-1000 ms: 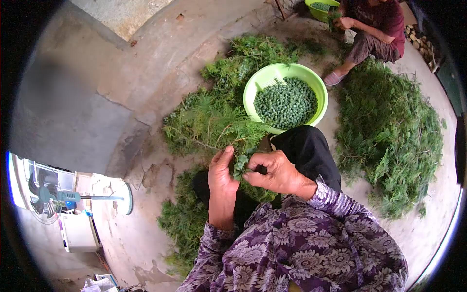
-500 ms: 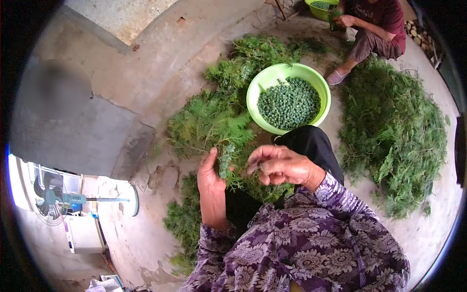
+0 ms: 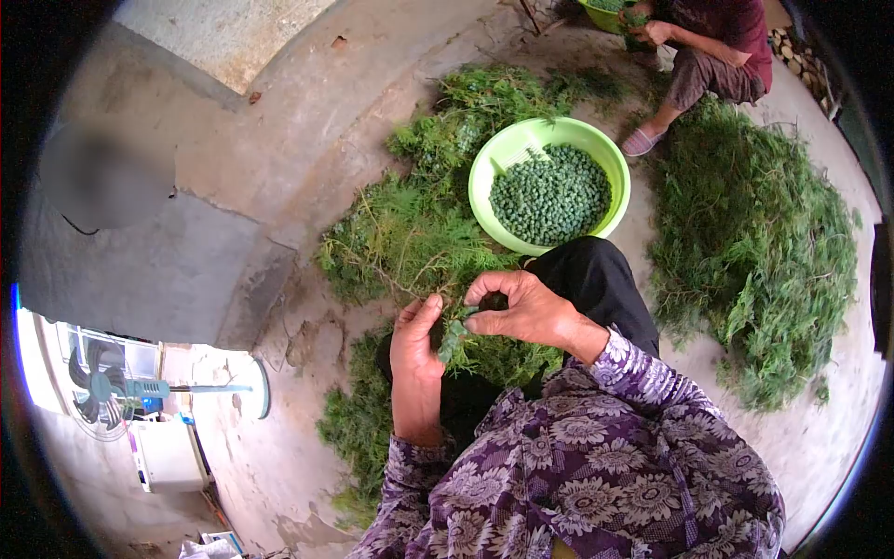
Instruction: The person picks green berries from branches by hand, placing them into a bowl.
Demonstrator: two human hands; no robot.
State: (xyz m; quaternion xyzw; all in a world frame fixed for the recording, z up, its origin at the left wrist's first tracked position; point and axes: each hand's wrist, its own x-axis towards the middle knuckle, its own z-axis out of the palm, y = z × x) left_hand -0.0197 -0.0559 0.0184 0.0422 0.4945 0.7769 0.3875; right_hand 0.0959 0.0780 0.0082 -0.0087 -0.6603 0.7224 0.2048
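Note:
My left hand point(image 3: 416, 345) is closed around an evergreen sprig point(image 3: 453, 341) with bluish-green cones on it. The thumb and forefinger of my right hand point(image 3: 529, 314) pinch a green cone at the upper side of that sprig, close to my left thumb. Just beyond my right hand and knee, a light green plastic basin point(image 3: 480, 207) holds a heap of small round green cones point(image 3: 551, 196). Cut evergreen branches point(image 3: 400, 228) lie on the floor ahead of my left hand.
A large pile of evergreen branches point(image 3: 750, 270) lies to the right. At the upper right, a seated person point(image 3: 717, 56) handles greenery beside another green basin point(image 3: 601, 17). A standing fan point(image 3: 102, 384) and a white box point(image 3: 168, 455) are at the lower left.
My right hand has moved left onto the sprig, and its fingers have closed in a pinch. My left hand has shifted slightly right and downward, still gripping the sprig.

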